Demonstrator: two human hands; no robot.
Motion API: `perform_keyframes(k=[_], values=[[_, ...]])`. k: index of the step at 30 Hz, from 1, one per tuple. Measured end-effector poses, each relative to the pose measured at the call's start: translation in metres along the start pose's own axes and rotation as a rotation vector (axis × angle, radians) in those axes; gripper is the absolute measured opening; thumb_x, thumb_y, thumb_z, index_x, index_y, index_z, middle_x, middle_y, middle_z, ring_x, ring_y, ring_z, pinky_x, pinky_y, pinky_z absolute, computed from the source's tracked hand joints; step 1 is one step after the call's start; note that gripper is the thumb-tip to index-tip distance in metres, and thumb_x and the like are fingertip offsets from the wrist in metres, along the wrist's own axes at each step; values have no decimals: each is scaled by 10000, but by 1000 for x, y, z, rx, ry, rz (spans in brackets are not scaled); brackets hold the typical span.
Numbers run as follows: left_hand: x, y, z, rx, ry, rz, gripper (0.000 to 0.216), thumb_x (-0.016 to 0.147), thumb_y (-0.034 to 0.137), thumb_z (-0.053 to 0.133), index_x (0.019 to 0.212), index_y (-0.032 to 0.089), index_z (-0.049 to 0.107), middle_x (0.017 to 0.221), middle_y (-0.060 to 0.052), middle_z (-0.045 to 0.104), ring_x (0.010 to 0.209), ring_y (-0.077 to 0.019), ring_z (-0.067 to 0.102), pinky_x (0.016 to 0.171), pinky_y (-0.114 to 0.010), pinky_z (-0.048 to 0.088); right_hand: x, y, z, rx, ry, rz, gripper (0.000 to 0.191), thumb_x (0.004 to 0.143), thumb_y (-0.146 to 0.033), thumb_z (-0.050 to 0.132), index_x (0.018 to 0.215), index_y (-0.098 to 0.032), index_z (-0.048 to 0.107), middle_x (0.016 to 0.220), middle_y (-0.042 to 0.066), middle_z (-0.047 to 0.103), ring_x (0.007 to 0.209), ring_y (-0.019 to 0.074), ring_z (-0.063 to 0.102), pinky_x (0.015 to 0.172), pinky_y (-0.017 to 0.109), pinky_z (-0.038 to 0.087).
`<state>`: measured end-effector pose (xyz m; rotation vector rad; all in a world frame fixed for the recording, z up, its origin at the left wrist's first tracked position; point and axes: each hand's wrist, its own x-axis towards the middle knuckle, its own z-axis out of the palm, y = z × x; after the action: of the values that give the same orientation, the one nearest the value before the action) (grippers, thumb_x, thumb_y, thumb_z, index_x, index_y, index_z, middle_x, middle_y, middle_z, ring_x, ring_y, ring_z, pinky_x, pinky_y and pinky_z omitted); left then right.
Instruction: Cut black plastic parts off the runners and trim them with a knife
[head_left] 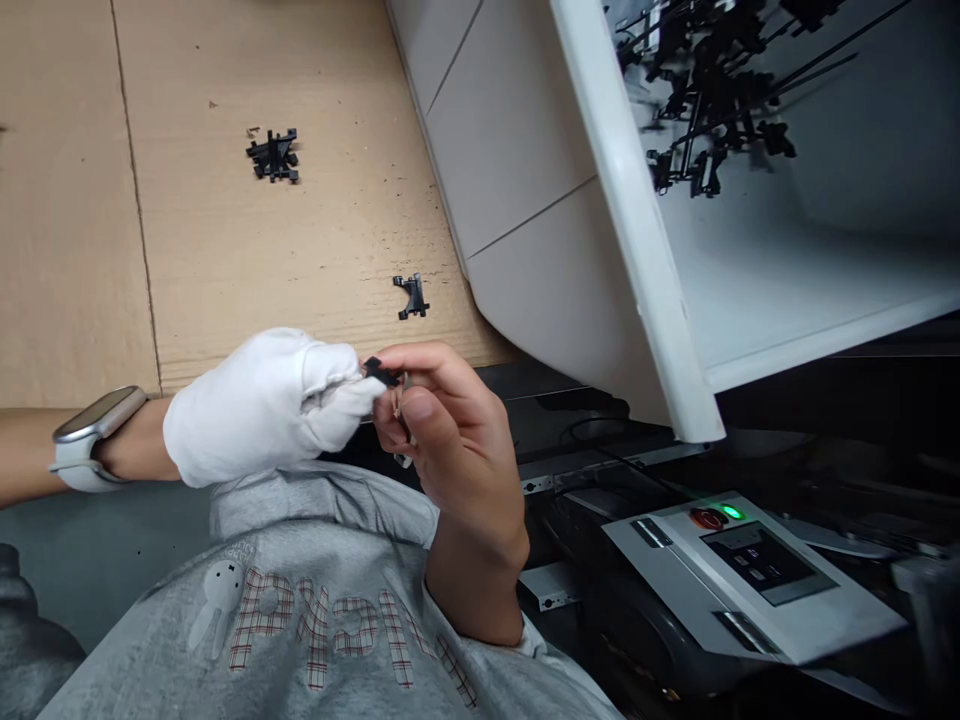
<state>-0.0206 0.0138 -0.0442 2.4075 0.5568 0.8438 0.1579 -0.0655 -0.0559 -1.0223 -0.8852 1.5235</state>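
Note:
My left hand [274,408], in a white glove, is closed on a small black plastic part [381,372], pinched at the fingertips. My bare right hand [461,430] meets it in front of my shirt; its index finger lies against the black part's upper edge. Between the right thumb and curled fingers shows a thin, pale, metallic-looking piece [406,385], mostly hidden, so its kind is unclear. On the cardboard just beyond my hands lies a forked black plastic part [412,296]. Farther up sits a small stack of similar black parts [274,156].
A cardboard sheet [67,200] covers the work surface. To the right stands a large white bin [637,230] holding black plastic parts on sprues [705,100]. Below it is a control box [750,580] with a screen, a red button and a lit green light.

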Motion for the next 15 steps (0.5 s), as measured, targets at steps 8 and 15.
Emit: perform_keyframes(k=[8, 15], values=[[-2, -3, 0, 203, 63, 37, 315, 1009, 135, 521, 723, 238, 436, 581, 75, 485, 523, -105, 374, 576, -277, 272, 4, 2, -1, 46, -17, -46, 235, 933, -373, 917, 1125, -289, 811, 814, -29, 670, 643, 123, 560, 568, 254, 477], [-5, -4, 1, 431, 71, 41, 324, 937, 236, 540, 641, 268, 412, 497, 28, 473, 485, -157, 368, 562, -324, 285, 6, -1, 5, 29, 88, 13, 265, 879, -417, 967, 944, -252, 770, 655, -79, 573, 479, 83, 404, 468, 238, 411]])
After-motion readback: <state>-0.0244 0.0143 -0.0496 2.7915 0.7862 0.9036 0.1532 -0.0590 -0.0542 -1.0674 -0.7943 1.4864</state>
